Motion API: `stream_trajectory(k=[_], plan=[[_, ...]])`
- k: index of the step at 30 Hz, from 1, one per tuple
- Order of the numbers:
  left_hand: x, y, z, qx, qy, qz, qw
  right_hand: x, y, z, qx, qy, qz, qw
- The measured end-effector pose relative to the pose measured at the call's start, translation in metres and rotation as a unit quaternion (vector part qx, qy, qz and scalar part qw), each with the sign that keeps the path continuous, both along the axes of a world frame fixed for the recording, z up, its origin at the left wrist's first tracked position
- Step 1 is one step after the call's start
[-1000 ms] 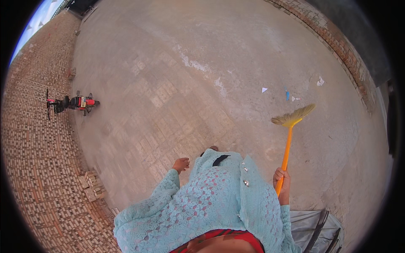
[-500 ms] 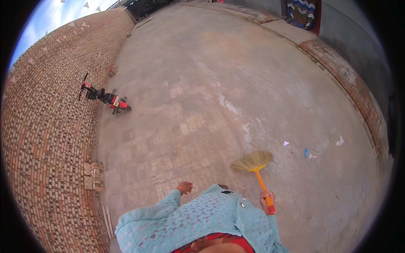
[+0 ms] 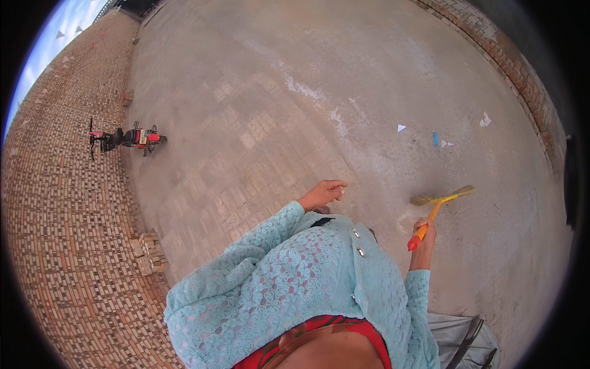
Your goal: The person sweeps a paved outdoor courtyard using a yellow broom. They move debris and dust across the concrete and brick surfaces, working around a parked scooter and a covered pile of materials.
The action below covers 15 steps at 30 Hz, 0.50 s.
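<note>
My right hand [image 3: 425, 232] is closed around the orange handle of a broom [image 3: 434, 212], near its red end cap. The broom's straw head is turned nearly edge-on, over or against the concrete ground; I cannot tell whether it touches. My left hand [image 3: 324, 194] is in front of my body, fingers loosely stretched to the right, and no object shows in it. Beyond the broom lie a white triangular scrap [image 3: 401, 128], a blue strip [image 3: 435, 139], a small white scrap [image 3: 447, 143] and a pale crumpled scrap [image 3: 485, 120].
A red and black motorbike [image 3: 138, 137] stands by the brick wall [image 3: 67, 203] on the left. Stacked bricks [image 3: 150, 252] sit at the wall's foot. A raised brick edge [image 3: 510, 58] runs along the right. Grey sheeting [image 3: 458, 338] lies behind me at the lower right.
The broom has swung right and its head has turned from a spread fan to nearly edge-on. My left hand has moved forward and right. The view has shifted, and grey sheeting now shows.
</note>
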<state>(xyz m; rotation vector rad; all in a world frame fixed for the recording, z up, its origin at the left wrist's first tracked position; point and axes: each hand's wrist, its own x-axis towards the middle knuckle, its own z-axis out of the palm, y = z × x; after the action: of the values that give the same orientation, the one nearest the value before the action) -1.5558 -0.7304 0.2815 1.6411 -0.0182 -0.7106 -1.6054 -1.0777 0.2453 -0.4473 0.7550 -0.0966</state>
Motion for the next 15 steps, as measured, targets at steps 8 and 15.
stream_trajectory(k=[8,15], plan=[[-0.001,-0.123,0.081,-0.071,0.148,-0.194,0.967,0.011,0.069,0.069,-0.251,-0.062,0.102,0.960],[-0.010,-0.123,0.086,-0.230,0.293,-0.023,0.928,0.047,0.099,0.073,-0.225,-0.142,0.262,0.928]])
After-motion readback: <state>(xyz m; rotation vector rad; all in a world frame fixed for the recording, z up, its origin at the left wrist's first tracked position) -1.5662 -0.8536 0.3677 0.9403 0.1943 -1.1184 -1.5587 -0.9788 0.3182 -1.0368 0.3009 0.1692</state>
